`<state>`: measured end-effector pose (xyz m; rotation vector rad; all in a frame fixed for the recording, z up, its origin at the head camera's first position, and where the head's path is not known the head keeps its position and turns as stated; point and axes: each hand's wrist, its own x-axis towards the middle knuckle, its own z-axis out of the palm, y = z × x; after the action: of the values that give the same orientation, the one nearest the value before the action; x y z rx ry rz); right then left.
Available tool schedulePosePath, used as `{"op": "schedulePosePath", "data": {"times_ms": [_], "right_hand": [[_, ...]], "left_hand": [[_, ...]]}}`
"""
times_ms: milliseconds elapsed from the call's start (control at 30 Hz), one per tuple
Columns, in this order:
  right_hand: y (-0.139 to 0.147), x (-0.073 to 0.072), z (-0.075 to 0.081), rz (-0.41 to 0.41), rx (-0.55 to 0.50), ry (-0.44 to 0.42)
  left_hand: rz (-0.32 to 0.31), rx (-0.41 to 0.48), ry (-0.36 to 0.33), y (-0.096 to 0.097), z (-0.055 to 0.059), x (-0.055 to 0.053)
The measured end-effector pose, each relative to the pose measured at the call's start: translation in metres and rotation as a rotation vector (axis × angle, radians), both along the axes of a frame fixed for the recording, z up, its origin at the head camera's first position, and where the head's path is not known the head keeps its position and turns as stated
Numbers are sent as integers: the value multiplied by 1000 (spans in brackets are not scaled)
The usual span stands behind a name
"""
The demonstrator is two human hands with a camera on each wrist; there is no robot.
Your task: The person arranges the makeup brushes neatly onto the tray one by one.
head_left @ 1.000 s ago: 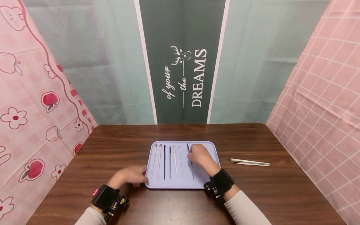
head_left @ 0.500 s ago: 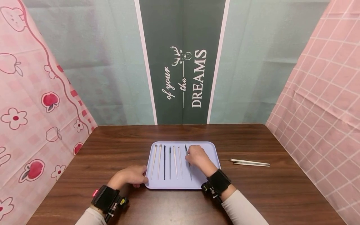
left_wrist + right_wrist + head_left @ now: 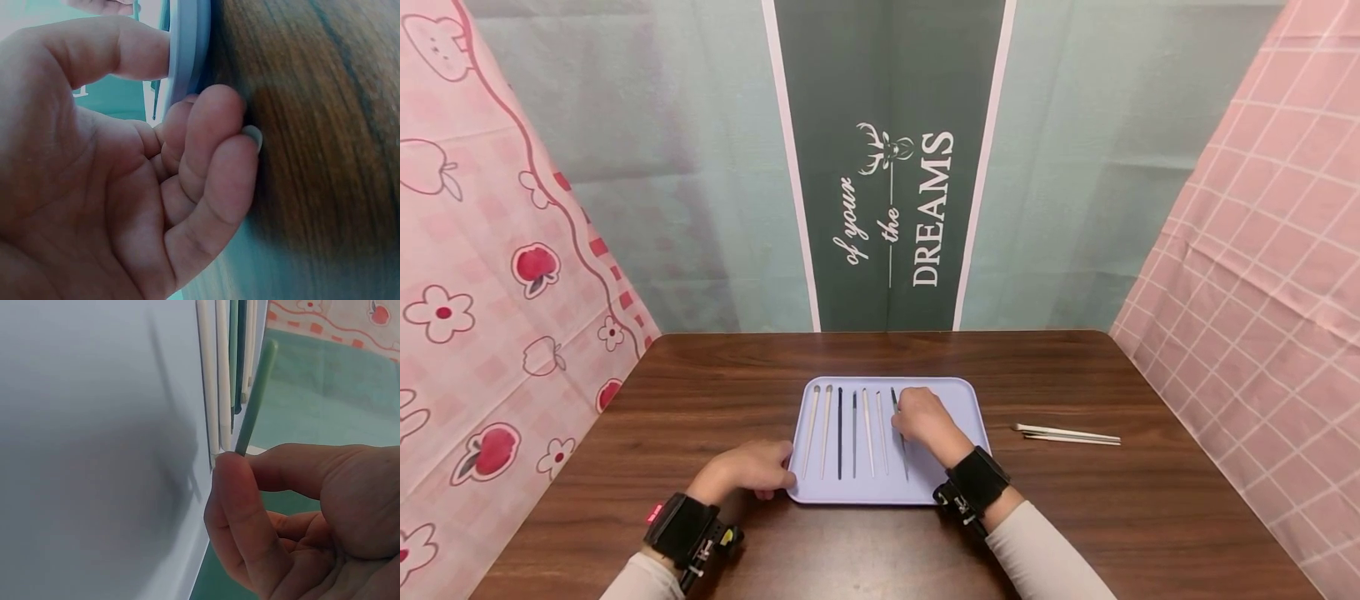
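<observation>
A lavender tray on the table bears a row of slim makeup brushes, laid side by side with their heads toward the far edge. My left hand grips the tray's near left corner; in the left wrist view the thumb presses the rim and the other fingers curl beside and below it. Over the tray's right half, my right hand pinches a grey-green makeup brush between thumb and fingers. In the right wrist view its shadow falls on the tray, so it is slightly raised.
To the right of the tray, a few more pale brushes lie together on the brown wooden table. Patterned cloths hang at the left, back and right of the table.
My right hand has moved a little to the left with the grey-green makeup brush, bringing it closer to the row and nearly parallel. The left hand stays at the tray's corner.
</observation>
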<state>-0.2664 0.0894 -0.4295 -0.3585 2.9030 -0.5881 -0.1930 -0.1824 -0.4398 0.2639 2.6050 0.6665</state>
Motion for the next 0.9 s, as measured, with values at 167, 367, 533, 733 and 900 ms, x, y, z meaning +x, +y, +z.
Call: {"op": "schedulePosePath", "data": {"times_ms": [167,367,533,733,900], "right_hand": [[-2,-2,-1,-9,23,-25],[-3,-4,-3,-9,44,-37],[-3,-6,-4,1,41,-42],[-4,-6,-4,4,46,-38],[-3,-7,-1,8,48,-57]], "left_hand": [[-6,13,2,1,2,0],[-8,10,5,2,2,0],[-6,-1,0,1,0,-1],[-5,-4,-2,1,0,-1],[1,0,-8,1,1,-1]]}}
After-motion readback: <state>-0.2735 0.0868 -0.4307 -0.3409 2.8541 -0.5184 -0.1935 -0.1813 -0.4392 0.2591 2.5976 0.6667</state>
